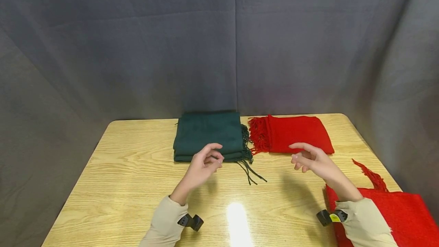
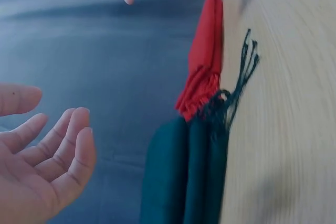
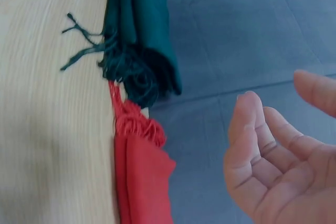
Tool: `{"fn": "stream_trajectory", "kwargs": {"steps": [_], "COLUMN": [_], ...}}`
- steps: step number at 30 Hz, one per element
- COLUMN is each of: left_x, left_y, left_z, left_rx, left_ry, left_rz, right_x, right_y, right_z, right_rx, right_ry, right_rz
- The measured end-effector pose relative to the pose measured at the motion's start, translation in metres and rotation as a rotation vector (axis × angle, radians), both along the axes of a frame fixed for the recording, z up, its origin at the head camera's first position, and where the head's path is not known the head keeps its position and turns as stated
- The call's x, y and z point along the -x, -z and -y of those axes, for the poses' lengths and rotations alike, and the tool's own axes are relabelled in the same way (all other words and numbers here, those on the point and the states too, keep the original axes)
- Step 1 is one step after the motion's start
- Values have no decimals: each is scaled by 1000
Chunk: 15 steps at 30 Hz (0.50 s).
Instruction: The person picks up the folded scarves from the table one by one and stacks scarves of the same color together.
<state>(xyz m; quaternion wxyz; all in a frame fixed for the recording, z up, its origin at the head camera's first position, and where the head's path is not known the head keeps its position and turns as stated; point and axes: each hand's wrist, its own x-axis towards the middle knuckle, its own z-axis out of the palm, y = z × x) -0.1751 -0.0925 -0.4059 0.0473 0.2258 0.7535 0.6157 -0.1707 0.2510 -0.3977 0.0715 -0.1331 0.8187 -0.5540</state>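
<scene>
Filling the lower frame, the wooden table (image 1: 113,186) bears a red cloth (image 1: 401,212) at lower right, a folded green scarf (image 1: 207,132) at centre and a smaller folded red scarf (image 1: 296,132) right of centre, probably squared flat for compactness. Left hand (image 1: 204,164) hangs near the green, right hand (image 1: 315,162) near the folded red; both empty, fingers loosely bent, likely raised for clearance. Green fringe (image 1: 245,144) trails between them.
</scene>
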Motion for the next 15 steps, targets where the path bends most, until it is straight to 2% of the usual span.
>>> {"fn": "stream_trajectory", "kwargs": {"steps": [3,8,12,15], "left_x": [5,4,-4,-6], "left_y": [9,15,5,5], "left_z": [-7,-22,-35,-46], "left_rx": [2,-4,-12,3], "left_ry": [27,74,104,134], "left_rz": [-37,-68,-41,-5], "right_x": [-4,-9,-13,-16], "right_y": [2,6,8,10], "right_z": [-10,-25,-38,-48], "right_rx": [-5,0,-5,-16], "right_ry": [-9,-49,-55,-36], "right_rz": [-25,-52,-41,-20]}}
